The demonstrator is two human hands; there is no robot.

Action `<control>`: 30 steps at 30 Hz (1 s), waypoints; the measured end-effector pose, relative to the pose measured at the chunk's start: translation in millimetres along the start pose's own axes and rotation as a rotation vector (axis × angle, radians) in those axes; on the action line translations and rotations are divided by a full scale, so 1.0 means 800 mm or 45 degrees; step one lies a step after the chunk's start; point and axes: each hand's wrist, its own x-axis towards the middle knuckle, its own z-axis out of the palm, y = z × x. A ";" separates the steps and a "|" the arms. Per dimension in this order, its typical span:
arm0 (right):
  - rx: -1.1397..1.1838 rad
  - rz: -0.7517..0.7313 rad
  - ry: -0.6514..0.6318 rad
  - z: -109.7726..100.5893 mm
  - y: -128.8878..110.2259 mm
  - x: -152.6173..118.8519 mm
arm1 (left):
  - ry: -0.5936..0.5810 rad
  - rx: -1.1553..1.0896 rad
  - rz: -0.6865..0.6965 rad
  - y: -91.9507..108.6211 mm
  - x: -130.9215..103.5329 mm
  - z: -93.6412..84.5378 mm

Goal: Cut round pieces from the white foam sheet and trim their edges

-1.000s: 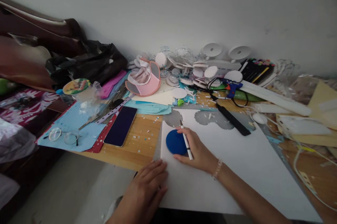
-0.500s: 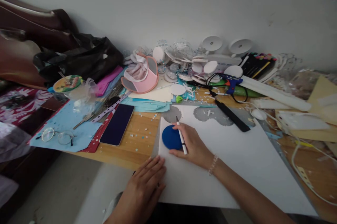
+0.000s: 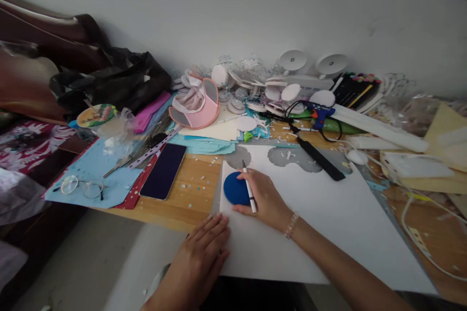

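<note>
A flat blue disc [image 3: 235,188] lies on the large white sheet [image 3: 292,233], near its left edge. My right hand [image 3: 264,199] grips the disc's right side between thumb and finger. A white pen [image 3: 250,189] is also held in that hand, its dark tip pointing away from me. My left hand [image 3: 206,247] lies flat, fingers stretched out, over the sheet's lower left edge and the table edge. Along its far edge the white sheet has rounded cut-outs, with grey showing through.
Left of the sheet lie a phone [image 3: 163,171], glasses [image 3: 82,188] on blue paper and scissors [image 3: 117,166]. Behind are a pink visor cap [image 3: 199,109], white discs and a blue glue gun [image 3: 321,115]. A black-handled tool [image 3: 321,159] rests on the sheet's far part. A white cable [image 3: 406,218] runs at right.
The view has shifted very slightly. Both hands, the blue disc and the pen keep nearly the same places on the sheet.
</note>
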 end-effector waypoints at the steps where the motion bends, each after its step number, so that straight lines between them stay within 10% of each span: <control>1: 0.000 -0.003 0.002 0.000 0.000 0.000 | 0.014 -0.004 -0.003 0.000 0.000 0.000; 10: 0.007 0.003 0.002 0.002 0.004 -0.002 | 0.094 0.066 0.057 -0.007 0.046 -0.001; 22: 0.633 0.144 -0.213 -0.041 0.017 0.006 | -0.329 0.615 0.392 0.000 0.111 0.001; 30: 1.362 0.613 0.286 -0.049 0.045 0.068 | -0.457 0.433 0.269 0.021 0.134 0.027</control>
